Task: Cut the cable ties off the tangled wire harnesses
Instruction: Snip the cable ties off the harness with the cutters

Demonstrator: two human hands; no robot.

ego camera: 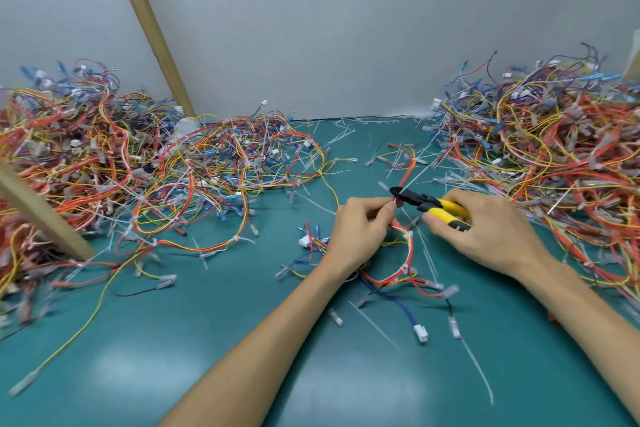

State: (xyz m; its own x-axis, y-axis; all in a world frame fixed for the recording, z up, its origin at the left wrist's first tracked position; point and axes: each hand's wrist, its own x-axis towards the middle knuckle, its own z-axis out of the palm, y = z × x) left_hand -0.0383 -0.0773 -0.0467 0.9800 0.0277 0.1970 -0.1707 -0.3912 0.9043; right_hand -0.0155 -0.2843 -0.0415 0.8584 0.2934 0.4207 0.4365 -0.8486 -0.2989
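Observation:
My left hand pinches a red and yellow wire harness above the green mat. My right hand grips yellow-handled cutters. Their black jaws sit against the harness just beyond my left fingertips, at a white cable tie. More white ties bind the same harness where it loops down toward me. The harness's far end runs up and away past the jaws.
Tall heaps of tangled harnesses fill the left side and right side of the mat. Cut white tie scraps and loose connectors litter the green mat. Wooden struts lean at the left. A grey wall stands behind.

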